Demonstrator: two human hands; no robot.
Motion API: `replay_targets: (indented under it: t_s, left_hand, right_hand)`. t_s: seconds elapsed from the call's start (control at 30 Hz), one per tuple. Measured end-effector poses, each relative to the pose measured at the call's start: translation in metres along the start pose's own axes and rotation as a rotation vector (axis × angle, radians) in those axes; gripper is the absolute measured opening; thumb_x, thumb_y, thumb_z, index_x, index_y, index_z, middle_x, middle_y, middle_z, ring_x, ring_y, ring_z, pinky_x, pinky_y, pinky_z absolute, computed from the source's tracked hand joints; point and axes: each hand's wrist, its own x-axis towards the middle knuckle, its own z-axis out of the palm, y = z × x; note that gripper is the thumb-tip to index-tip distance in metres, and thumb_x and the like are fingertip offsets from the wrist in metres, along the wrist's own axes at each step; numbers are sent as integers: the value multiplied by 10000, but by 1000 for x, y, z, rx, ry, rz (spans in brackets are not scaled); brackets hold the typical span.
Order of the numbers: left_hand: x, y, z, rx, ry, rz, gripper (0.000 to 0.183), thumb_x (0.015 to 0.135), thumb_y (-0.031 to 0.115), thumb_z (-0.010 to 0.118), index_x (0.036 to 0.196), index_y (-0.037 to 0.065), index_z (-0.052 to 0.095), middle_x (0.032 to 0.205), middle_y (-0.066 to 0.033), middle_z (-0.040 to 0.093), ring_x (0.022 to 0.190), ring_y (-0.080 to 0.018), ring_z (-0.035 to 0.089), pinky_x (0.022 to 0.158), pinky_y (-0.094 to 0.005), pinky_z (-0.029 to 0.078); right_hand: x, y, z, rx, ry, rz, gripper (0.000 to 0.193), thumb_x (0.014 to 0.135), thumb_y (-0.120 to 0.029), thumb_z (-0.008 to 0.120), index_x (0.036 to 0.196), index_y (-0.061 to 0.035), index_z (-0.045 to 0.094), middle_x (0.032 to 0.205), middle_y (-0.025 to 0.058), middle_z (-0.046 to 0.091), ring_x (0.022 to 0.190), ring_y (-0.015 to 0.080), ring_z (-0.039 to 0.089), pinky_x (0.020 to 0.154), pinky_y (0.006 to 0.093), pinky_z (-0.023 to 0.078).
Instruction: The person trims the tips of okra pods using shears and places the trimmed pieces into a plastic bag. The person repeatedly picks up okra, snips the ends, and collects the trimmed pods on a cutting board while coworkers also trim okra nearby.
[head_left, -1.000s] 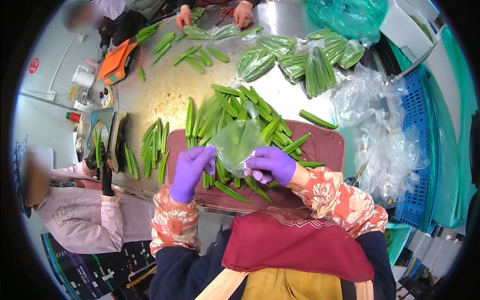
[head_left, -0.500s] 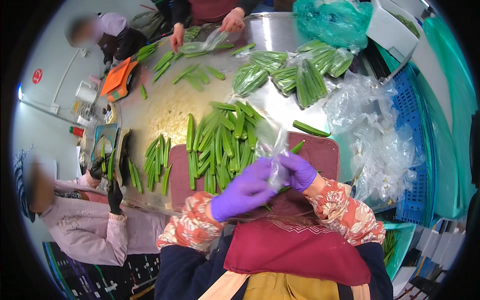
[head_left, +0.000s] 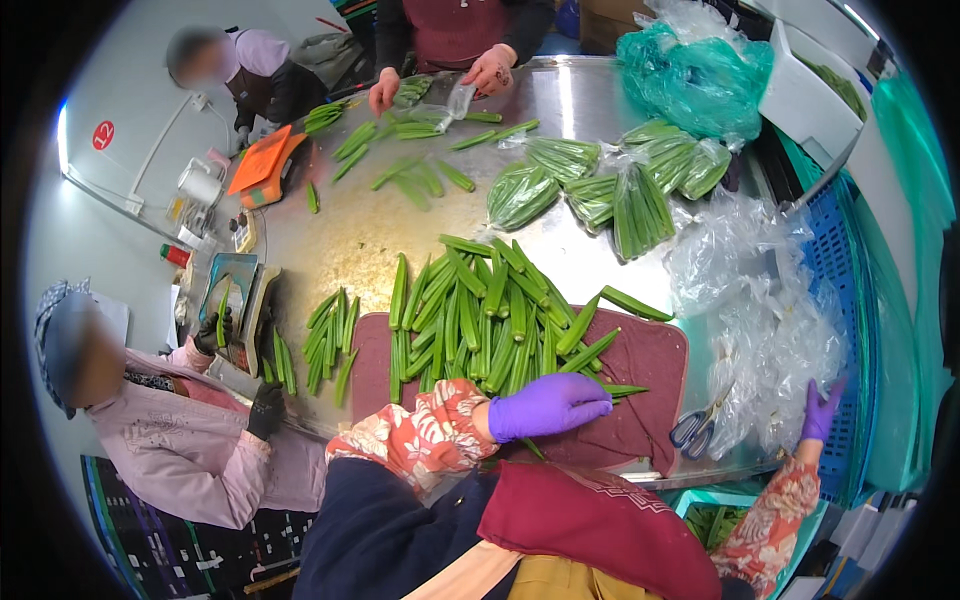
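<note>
At left I have open metal counter, then green okra heaped on a maroon mat. The purple-gloved left hand reaches across the heap's near edge; I cannot tell whether it grips anything. Bare mat lies rightward, then scissors by the counter's edge, clear bags, and the right hand, fingers parted, close beside a blue crate.
</note>
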Motion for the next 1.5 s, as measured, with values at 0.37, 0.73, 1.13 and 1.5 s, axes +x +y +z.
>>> replay_targets:
  t_s: [0.37, 0.73, 1.13, 1.5]
  left_hand:
    - [54, -9, -31, 95, -111, 16, 273, 891, 259, 521, 1000, 28, 617, 905, -141, 630, 852, -273, 609, 765, -338, 474]
    - [226, -104, -106, 65, 672, -168, 492, 804, 345, 618, 1101, -38, 532, 908, -188, 621, 832, -285, 599, 741, -361, 471]
    - [252, -53, -75, 264, 491, 513, 275, 689, 22, 566, 959, 42, 611, 885, -130, 609, 823, -289, 584, 769, -341, 466]
    - [107, -23, 30, -315, 44, 50, 281, 776, 84, 631, 1038, 4, 570, 988, -67, 576, 932, -175, 549, 808, -287, 445]
  right_hand:
    - [-189, -57, 78, -322, -541, -295, 725, 715, -243, 646, 1356, -99, 339, 895, 154, 545, 762, 317, 552, 671, 398, 453]
    - [-189, -74, 89, -582, -449, -108, 839, 669, -231, 649, 1389, -99, 238, 998, 212, 519, 778, 338, 564, 690, 424, 471]
    - [-174, -60, 26, 104, -796, 289, 790, 681, -165, 686, 1360, -68, 296, 862, 125, 606, 714, 252, 596, 665, 353, 474]
    - [-213, -103, 21, 933, -888, 339, 527, 800, -71, 619, 1280, -36, 404, 818, 4, 526, 665, 58, 492, 576, 188, 395]
